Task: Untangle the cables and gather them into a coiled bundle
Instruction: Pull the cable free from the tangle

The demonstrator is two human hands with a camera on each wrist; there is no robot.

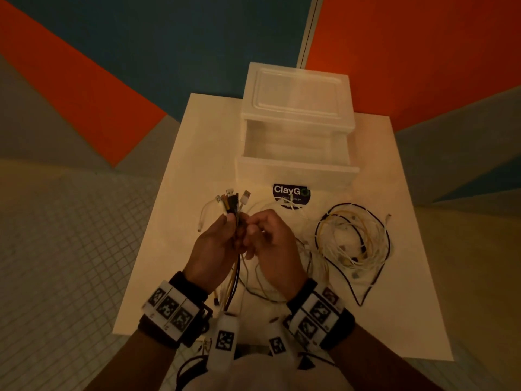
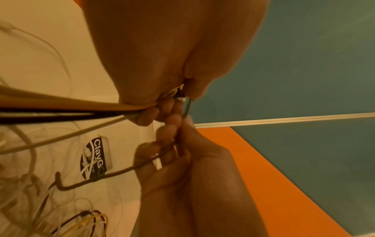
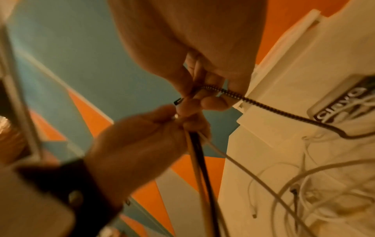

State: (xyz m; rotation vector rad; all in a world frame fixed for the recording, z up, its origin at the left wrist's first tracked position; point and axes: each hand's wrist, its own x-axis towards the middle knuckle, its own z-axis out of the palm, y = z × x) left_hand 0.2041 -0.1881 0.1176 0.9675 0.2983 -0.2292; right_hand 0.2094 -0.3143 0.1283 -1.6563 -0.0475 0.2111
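Cables' plug ends (image 1: 232, 200) are gathering in my left hand (image 1: 217, 246)'s closed fist; my right hand (image 1: 272, 244) is pinching a dark braided cable (image 3: 263, 106), which next needs laying alongside them.

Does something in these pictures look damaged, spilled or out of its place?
Nothing looks damaged or spilled. The only disorder is the loose tangle of white, yellow and black cables on the white table, with one white plug lying across the dark round ClayGo sticker. The white plastic drawer stands open.
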